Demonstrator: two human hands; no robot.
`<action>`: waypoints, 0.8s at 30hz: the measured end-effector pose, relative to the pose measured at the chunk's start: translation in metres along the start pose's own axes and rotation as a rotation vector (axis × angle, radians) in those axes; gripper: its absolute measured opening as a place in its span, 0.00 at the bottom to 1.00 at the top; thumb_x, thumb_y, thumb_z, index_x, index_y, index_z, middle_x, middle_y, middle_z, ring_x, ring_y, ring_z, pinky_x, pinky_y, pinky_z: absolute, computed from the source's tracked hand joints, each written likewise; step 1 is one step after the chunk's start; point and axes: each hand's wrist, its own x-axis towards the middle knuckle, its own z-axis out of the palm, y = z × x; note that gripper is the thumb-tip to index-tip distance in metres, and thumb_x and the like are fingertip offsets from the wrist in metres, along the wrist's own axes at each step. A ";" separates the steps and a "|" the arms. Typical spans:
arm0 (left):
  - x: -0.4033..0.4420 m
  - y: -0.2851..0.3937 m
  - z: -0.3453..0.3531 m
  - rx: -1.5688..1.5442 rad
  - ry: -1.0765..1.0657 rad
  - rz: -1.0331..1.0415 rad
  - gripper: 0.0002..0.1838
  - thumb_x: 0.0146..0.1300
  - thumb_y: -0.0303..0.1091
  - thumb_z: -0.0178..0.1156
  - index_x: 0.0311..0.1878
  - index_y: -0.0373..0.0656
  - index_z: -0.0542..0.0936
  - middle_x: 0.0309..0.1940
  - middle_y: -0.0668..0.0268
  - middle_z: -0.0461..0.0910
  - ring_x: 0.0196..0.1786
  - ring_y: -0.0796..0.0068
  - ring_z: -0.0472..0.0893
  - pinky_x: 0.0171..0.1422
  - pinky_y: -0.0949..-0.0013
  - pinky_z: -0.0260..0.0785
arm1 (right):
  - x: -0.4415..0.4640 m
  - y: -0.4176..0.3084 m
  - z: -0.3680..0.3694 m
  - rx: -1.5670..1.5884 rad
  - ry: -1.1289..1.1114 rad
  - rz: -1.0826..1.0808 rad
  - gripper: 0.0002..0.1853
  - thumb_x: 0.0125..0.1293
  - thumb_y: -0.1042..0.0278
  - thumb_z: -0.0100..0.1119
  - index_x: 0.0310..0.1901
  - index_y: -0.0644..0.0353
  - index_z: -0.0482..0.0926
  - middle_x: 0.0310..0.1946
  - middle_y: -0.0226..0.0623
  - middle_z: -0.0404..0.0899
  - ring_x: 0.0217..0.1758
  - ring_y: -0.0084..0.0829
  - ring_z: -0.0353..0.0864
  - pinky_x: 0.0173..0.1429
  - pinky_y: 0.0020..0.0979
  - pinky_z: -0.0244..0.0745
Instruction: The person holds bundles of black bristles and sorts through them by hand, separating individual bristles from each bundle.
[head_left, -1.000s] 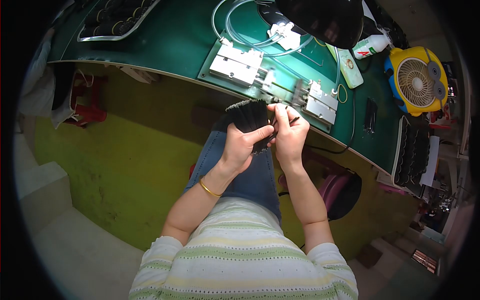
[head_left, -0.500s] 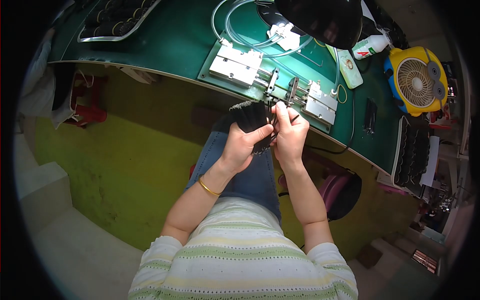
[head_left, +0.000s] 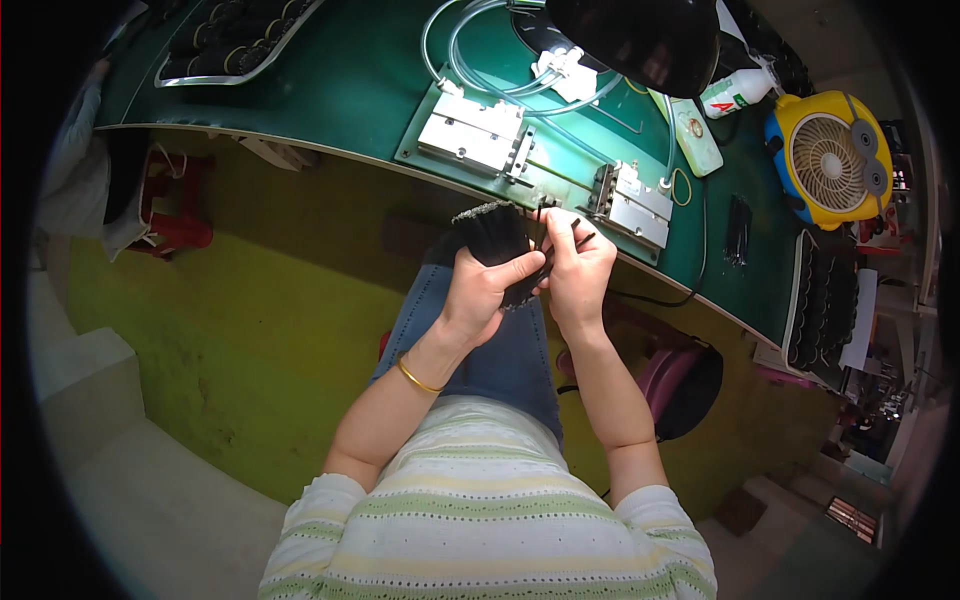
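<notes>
My left hand (head_left: 478,292) is closed round a thick bundle of thin black wires (head_left: 490,235), its thumb lying across the front. Pale or metallic tips show along the bundle's upper end. Beside it, my right hand (head_left: 580,272) pinches a few thin black wires, with some dark ends poking out past the fingers. Both hands are just in front of a bench fixture, whose left metal cylinder block (head_left: 470,132) and right metal cylinder block (head_left: 636,205) stand with their dark jaws wide apart. The exact grip of my right fingertips is partly hidden.
Clear air hoses (head_left: 455,55) loop behind the fixture under a black lamp (head_left: 640,40). To the right are a white bottle (head_left: 738,92), a yellow fan (head_left: 832,160), loose black wires (head_left: 738,230) and a tray of black bundles (head_left: 822,300). Another tray (head_left: 230,45) lies at upper left.
The fixture's two jaws have drawn apart, the left one back leftward and the right one rightward. My hands, still holding the wires, have barely shifted.
</notes>
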 end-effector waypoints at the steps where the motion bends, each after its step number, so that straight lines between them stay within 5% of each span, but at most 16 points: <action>1: 0.000 0.001 0.001 0.000 -0.003 -0.001 0.05 0.53 0.20 0.59 0.34 0.38 0.76 0.28 0.69 0.76 0.28 0.80 0.75 0.29 0.76 0.69 | 0.001 0.001 -0.001 0.012 -0.006 0.009 0.11 0.63 0.66 0.52 0.31 0.66 0.78 0.15 0.24 0.67 0.10 0.11 0.61 0.10 0.15 0.56; 8: 0.003 -0.003 0.000 -0.002 -0.027 0.010 0.05 0.53 0.21 0.59 0.34 0.38 0.76 0.27 0.68 0.76 0.27 0.79 0.75 0.29 0.75 0.69 | 0.004 0.004 -0.005 0.079 -0.041 0.050 0.11 0.63 0.66 0.52 0.29 0.65 0.77 0.14 0.24 0.67 0.09 0.12 0.60 0.09 0.16 0.51; 24: -0.001 0.003 0.001 0.013 0.027 -0.044 0.04 0.52 0.21 0.60 0.30 0.38 0.75 0.24 0.68 0.75 0.25 0.78 0.76 0.28 0.76 0.68 | 0.000 -0.004 0.000 0.040 0.006 0.042 0.11 0.62 0.66 0.54 0.29 0.65 0.77 0.14 0.25 0.67 0.09 0.13 0.62 0.08 0.17 0.57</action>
